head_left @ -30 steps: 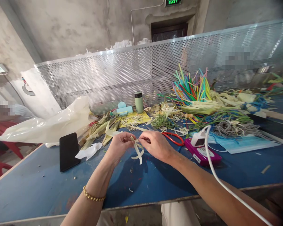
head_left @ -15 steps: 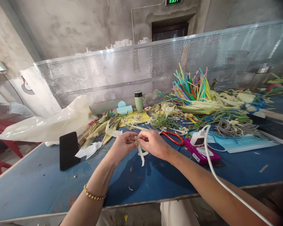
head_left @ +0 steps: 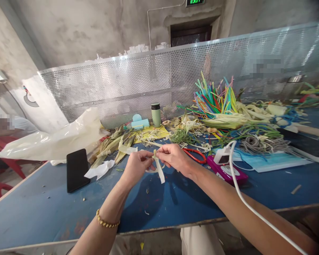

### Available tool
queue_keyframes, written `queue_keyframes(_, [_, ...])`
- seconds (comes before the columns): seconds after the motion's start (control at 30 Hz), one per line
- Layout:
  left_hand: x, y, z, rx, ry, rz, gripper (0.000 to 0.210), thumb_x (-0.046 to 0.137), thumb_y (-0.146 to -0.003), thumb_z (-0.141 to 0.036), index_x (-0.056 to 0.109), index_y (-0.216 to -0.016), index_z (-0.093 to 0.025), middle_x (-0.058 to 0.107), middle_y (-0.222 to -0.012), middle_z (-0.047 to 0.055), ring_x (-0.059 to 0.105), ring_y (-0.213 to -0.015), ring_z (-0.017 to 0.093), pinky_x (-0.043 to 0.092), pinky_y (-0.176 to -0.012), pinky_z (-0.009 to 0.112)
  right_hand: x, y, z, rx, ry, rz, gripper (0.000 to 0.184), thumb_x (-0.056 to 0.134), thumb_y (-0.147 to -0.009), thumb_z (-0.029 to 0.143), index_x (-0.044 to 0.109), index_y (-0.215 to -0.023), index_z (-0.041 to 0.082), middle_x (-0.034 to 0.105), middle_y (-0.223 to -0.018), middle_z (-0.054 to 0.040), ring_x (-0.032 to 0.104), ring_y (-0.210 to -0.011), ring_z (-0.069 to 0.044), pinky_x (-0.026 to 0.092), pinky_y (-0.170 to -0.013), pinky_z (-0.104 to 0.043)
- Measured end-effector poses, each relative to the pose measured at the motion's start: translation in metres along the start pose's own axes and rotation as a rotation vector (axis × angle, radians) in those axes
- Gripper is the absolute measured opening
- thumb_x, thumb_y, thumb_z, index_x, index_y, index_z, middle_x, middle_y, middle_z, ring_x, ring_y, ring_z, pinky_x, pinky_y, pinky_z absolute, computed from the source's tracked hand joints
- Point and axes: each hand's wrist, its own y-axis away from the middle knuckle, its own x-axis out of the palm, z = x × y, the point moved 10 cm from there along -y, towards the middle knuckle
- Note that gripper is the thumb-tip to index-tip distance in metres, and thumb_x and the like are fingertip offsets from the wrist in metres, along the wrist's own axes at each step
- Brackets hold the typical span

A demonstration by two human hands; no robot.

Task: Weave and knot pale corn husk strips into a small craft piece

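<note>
Between my two hands, above the blue table (head_left: 101, 209), is a pale strip of corn husk (head_left: 159, 170), bent or knotted at its top with a flat end hanging down. My left hand (head_left: 138, 166) pinches it from the left between thumb and fingers. From the right, my right hand (head_left: 175, 158) pinches the top of the same strip. The fingers hide how the strip is folded. Just behind my right hand lie scissors with red handles (head_left: 195, 156), their blades mostly covered by the hand.
At left are a black phone (head_left: 77, 170), a white scrap (head_left: 99, 170), dried husks (head_left: 108, 147) and a plastic bag (head_left: 55, 136). A green bottle (head_left: 156, 116) stands behind. To the right are colourful pipe cleaners (head_left: 216, 97), a purple device (head_left: 225, 168) with a white cable (head_left: 238, 186), and a blue mask (head_left: 273, 162).
My hands have drawn slightly apart, and the right one has turned a little. The hanging strip shows broader and has swung slightly to the right.
</note>
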Motion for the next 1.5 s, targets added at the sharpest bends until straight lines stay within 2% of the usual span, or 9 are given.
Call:
queue_keyframes(0.17, [0.003, 0.001, -0.006, 0.015, -0.003, 0.031, 0.012, 0.061, -0.075, -0.024, 0.065, -0.073, -0.013, 0.066, -0.056, 0.004, 0.058, -0.052, 0.014, 0.044, -0.053, 0.025, -0.004, 0.002, 0.005, 0.005, -0.012, 0.003, 0.021, 0.062, -0.077, 0.033, 0.061, -0.072, 0.013, 0.052, -0.054, 0.0033, 0.042, -0.042, -0.006, 0.031, -0.040, -0.019])
queue_keyframes(0.4, [0.009, 0.005, -0.011, -0.020, 0.109, 0.076, 0.014, 0.063, -0.074, -0.026, 0.067, -0.074, -0.012, 0.066, -0.058, 0.005, 0.058, -0.054, 0.014, 0.044, -0.055, 0.025, -0.006, 0.002, 0.003, 0.046, -0.005, 0.003, 0.022, 0.064, -0.075, 0.034, 0.061, -0.069, 0.013, 0.049, -0.051, 0.0035, 0.039, -0.042, -0.005, 0.030, -0.040, -0.018])
queue_keyframes(0.6, [-0.002, 0.000, 0.001, 0.028, 0.006, -0.028, 0.012, 0.062, -0.072, -0.023, 0.069, -0.079, -0.015, 0.067, -0.060, 0.004, 0.062, -0.057, 0.016, 0.046, -0.055, 0.026, -0.001, 0.004, -0.002, 0.132, -0.104, 0.045, 0.028, 0.066, -0.072, 0.037, 0.055, -0.060, 0.015, 0.046, -0.047, 0.0050, 0.032, -0.038, -0.004, 0.021, -0.036, -0.019])
queue_keyframes(0.73, [-0.005, 0.000, 0.002, 0.053, -0.029, -0.071, 0.012, 0.058, -0.070, -0.016, 0.069, -0.075, -0.017, 0.066, -0.059, 0.002, 0.063, -0.057, 0.016, 0.046, -0.054, 0.025, 0.004, 0.003, -0.007, 0.162, -0.168, 0.049, 0.029, 0.068, -0.070, 0.039, 0.054, -0.061, 0.015, 0.045, -0.047, 0.0054, 0.031, -0.036, -0.004, 0.019, -0.035, -0.019])
queue_keyframes(0.83, [-0.001, 0.001, -0.002, 0.061, -0.042, -0.065, 0.012, 0.054, -0.068, -0.013, 0.066, -0.068, -0.016, 0.063, -0.054, 0.000, 0.059, -0.051, 0.013, 0.046, -0.052, 0.024, 0.006, 0.002, -0.007, 0.121, -0.166, 0.021, 0.029, 0.067, -0.072, 0.040, 0.055, -0.066, 0.015, 0.048, -0.049, 0.0050, 0.032, -0.036, -0.004, 0.021, -0.035, -0.019])
queue_keyframes(0.9, [0.002, 0.002, -0.002, 0.015, 0.021, -0.045, 0.009, 0.056, -0.069, -0.015, 0.064, -0.065, -0.016, 0.062, -0.054, 0.000, 0.059, -0.051, 0.014, 0.048, -0.052, 0.025, 0.006, 0.002, -0.006, 0.076, -0.124, -0.011, 0.026, 0.065, -0.074, 0.040, 0.056, -0.069, 0.015, 0.050, -0.051, 0.0044, 0.034, -0.038, -0.005, 0.023, -0.036, -0.019])
queue_keyframes(1.13, [0.017, 0.007, -0.003, -0.116, 0.294, 0.087, 0.016, 0.065, -0.070, -0.026, 0.070, -0.078, -0.013, 0.066, -0.064, 0.004, 0.062, -0.060, 0.015, 0.052, -0.064, 0.030, -0.001, 0.000, 0.004, -0.058, 0.051, -0.097, 0.019, 0.059, -0.079, 0.033, 0.057, -0.072, 0.015, 0.052, -0.051, 0.0037, 0.041, -0.042, -0.007, 0.033, -0.043, -0.020])
queue_keyframes(1.27, [0.014, 0.008, -0.002, -0.108, 0.305, 0.080, 0.020, 0.071, -0.068, -0.030, 0.069, -0.077, -0.012, 0.065, -0.061, 0.004, 0.059, -0.056, 0.013, 0.048, -0.059, 0.026, -0.002, -0.001, 0.004, -0.079, 0.100, -0.085, 0.016, 0.062, -0.077, 0.031, 0.058, -0.074, 0.015, 0.054, -0.051, 0.0034, 0.045, -0.043, -0.008, 0.035, -0.044, -0.020])
queue_keyframes(1.5, [0.012, 0.005, 0.000, -0.076, 0.311, 0.070, 0.010, 0.068, -0.069, -0.020, 0.068, -0.073, -0.012, 0.062, -0.056, 0.001, 0.052, -0.050, 0.009, 0.040, -0.053, 0.022, 0.000, -0.001, 0.008, -0.109, 0.103, -0.015, 0.018, 0.059, -0.079, 0.031, 0.063, -0.078, 0.013, 0.054, -0.052, 0.0026, 0.042, -0.043, -0.006, 0.032, -0.044, -0.018])
